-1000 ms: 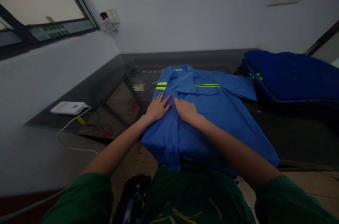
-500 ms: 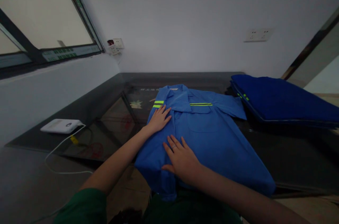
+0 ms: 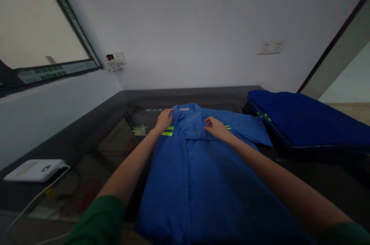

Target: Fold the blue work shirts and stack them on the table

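A blue short-sleeved work shirt (image 3: 214, 183) lies front up on the dark table, its collar toward the wall and yellow-green stripes across the chest. My left hand (image 3: 164, 119) is at the shoulder left of the collar, fingers reaching toward the collar edge with their tips slightly apart. Over the right side of the chest is my right hand (image 3: 216, 127), its fingers bent and a gap between thumb and forefinger. It partly covers the stripe there. A folded flap of cloth lies between the two hands, below the collar label. The left sleeve in view is hidden or tucked away.
A stack of darker blue folded garments (image 3: 306, 121) lies at the right of the table (image 3: 101, 129). On the left sits a white power bank (image 3: 36, 170) with a white cable. Behind are a wall with sockets (image 3: 270, 47) and a window at upper left.
Both hands have moved up the shirt from its front to the collar and chest area. The right fingers went from spread flat to bent. The view has shifted, and more of the shirt lies straight.
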The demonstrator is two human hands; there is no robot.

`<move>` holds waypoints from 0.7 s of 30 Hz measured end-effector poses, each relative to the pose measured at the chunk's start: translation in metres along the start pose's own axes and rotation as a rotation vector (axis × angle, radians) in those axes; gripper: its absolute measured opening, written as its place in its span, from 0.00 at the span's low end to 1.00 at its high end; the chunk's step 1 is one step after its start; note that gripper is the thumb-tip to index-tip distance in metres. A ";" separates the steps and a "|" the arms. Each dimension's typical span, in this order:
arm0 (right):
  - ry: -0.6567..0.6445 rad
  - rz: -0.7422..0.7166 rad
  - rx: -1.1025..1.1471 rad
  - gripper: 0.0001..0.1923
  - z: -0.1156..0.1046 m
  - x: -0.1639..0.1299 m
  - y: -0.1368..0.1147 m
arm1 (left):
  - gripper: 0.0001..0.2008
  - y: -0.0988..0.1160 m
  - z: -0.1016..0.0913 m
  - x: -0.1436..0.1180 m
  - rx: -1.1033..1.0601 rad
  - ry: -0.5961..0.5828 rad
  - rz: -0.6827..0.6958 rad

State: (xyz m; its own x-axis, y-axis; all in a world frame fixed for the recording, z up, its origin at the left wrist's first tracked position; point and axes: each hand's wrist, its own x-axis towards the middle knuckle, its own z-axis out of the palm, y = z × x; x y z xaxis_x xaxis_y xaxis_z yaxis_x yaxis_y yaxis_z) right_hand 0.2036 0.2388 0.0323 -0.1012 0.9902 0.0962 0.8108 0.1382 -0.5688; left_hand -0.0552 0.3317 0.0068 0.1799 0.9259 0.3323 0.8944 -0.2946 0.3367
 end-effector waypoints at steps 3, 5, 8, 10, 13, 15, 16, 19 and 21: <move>0.020 0.098 0.092 0.16 0.012 0.026 0.022 | 0.21 -0.015 0.011 0.039 -0.025 -0.023 0.063; 0.021 0.090 0.185 0.17 0.022 0.031 0.029 | 0.20 -0.020 0.019 0.054 -0.041 -0.062 0.124; -0.017 0.138 0.376 0.18 0.030 0.031 0.029 | 0.18 -0.025 0.027 0.065 -0.063 -0.118 0.205; -0.080 0.196 0.496 0.18 0.029 0.029 0.026 | 0.16 -0.029 0.031 0.067 -0.072 -0.133 0.231; -0.200 0.210 0.625 0.17 0.019 0.025 0.019 | 0.15 -0.037 0.035 0.070 -0.086 -0.126 0.251; -0.275 0.170 0.655 0.16 0.009 0.021 0.015 | 0.16 -0.042 0.037 0.072 -0.094 -0.079 0.275; -0.301 0.150 0.649 0.16 0.003 0.018 0.013 | 0.16 -0.044 0.038 0.072 -0.089 -0.052 0.284; -0.331 0.106 0.578 0.21 -0.009 0.003 0.011 | 0.17 -0.048 0.042 0.071 -0.012 -0.044 0.274; -0.321 0.098 0.506 0.26 -0.010 -0.008 0.013 | 0.16 -0.048 0.045 0.069 0.066 -0.089 0.249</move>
State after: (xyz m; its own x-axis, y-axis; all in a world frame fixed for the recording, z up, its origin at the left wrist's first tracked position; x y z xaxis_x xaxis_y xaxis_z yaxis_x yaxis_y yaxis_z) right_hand 0.2203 0.2319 0.0323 -0.2727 0.9447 -0.1820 0.4580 -0.0388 -0.8881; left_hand -0.0669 0.4207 -0.0263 0.4305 0.8449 0.3175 0.8423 -0.5025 0.1950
